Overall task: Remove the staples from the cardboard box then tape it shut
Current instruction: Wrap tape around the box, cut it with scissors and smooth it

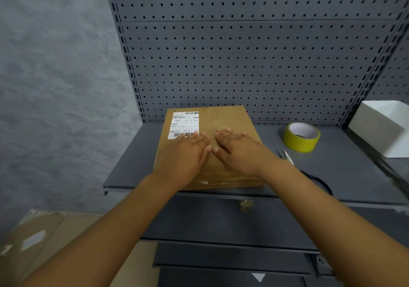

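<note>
A flat brown cardboard box (223,120) lies on the grey shelf (132,153), with a white shipping label (183,124) at its far left corner. My left hand (188,153) and my right hand (239,151) both press flat on the box's top, fingers straight, thumbs nearly touching at the middle. Shiny clear tape shows along the box's near edge. To the right stands a roll of yellow tape (301,136). Scissors (287,156) lie between the roll and my right forearm, their black handles partly hidden behind the arm. No staples can be made out.
A grey pegboard (243,54) backs the shelf. A white box (382,127) sits at the far right. Lower grey shelves (232,255) lie below. Flattened cardboard (33,238) lies on the floor at lower left, beside a grey wall.
</note>
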{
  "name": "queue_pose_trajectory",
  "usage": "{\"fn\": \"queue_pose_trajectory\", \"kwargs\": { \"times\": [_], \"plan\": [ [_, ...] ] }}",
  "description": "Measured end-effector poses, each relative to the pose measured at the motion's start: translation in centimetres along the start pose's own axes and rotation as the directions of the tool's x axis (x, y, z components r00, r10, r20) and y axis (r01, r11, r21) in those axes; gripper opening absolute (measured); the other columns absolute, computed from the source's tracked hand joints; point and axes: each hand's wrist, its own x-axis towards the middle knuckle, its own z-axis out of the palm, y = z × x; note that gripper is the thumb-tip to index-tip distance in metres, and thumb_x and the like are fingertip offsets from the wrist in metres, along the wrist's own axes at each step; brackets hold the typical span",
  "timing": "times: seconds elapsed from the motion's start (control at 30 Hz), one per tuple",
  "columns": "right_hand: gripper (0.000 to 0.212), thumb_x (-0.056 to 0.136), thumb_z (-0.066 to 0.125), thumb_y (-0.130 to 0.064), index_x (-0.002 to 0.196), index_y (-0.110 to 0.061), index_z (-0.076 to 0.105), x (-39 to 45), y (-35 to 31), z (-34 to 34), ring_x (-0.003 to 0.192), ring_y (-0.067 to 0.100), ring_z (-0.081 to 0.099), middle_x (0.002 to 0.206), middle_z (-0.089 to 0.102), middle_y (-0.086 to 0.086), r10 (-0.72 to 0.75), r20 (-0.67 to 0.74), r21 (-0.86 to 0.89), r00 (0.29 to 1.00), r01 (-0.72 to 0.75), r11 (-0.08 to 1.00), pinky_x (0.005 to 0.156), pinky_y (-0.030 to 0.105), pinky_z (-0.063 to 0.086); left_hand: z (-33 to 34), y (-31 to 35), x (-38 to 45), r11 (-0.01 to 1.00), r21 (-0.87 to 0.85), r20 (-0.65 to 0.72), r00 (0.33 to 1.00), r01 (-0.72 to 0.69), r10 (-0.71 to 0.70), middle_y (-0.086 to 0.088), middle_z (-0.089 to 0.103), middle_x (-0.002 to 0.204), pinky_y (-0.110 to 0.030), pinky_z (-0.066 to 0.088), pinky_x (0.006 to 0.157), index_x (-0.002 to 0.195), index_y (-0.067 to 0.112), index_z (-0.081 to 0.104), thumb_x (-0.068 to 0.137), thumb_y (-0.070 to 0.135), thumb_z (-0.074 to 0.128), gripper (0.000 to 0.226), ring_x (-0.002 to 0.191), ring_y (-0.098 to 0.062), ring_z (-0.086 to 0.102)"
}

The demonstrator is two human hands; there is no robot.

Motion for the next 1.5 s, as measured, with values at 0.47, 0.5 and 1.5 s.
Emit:
{"fn": "queue_pose_trajectory", "kwargs": {
  "times": [0.47, 0.5, 1.5],
  "plan": [
    [0.052, 0.104, 0.022, -0.038, 0.153, -0.021, 0.017, -0.4, -1.5, -0.3, 0.148, 0.012, 0.008, 0.161, 0.014, -0.003, -0.005, 0.018, 0.048, 1.0, 0.004, 0.999, 0.121, 0.037, 0.006, -0.4, -0.8, -0.8, 0.996, -0.075, 0.204, 0.977, -0.053, 0.067, 0.008, 0.013, 0.159, -0.024, 0.002, 0.117, 0.153, 0.024, 0.015, 0.102, 0.047, 0.012, 0.056, 0.146, -0.005, 0.005],
    [0.051, 0.104, 0.023, -0.036, 0.152, -0.02, 0.019, -0.4, -1.5, -0.9, 0.148, 0.015, 0.009, 0.16, 0.016, -0.001, 0.0, 0.048, 0.096, 0.999, -0.005, 0.995, 0.121, 0.036, 0.007, -0.5, -0.8, -0.8, 0.994, -0.09, 0.203, 0.977, -0.053, 0.071, 0.009, 0.014, 0.159, -0.024, 0.002, 0.117, 0.153, 0.025, 0.016, 0.101, 0.049, 0.011, 0.057, 0.146, -0.005, 0.006],
    [0.049, 0.103, 0.021, -0.04, 0.149, -0.026, 0.03, -3.6, -0.8, 1.3, 0.147, 0.006, 0.012, 0.157, 0.024, -0.01, 0.006, -0.166, 0.106, 0.986, 0.012, 0.994, 0.12, 0.031, 0.008, 0.0, -0.9, -2.8, 0.981, 0.089, 0.073, 0.983, -0.173, 0.167, 0.002, 0.027, 0.156, -0.032, 0.017, 0.116, 0.15, 0.028, 0.023, 0.095, 0.05, 0.015, 0.06, 0.144, -0.014, 0.022]
  ]
}}
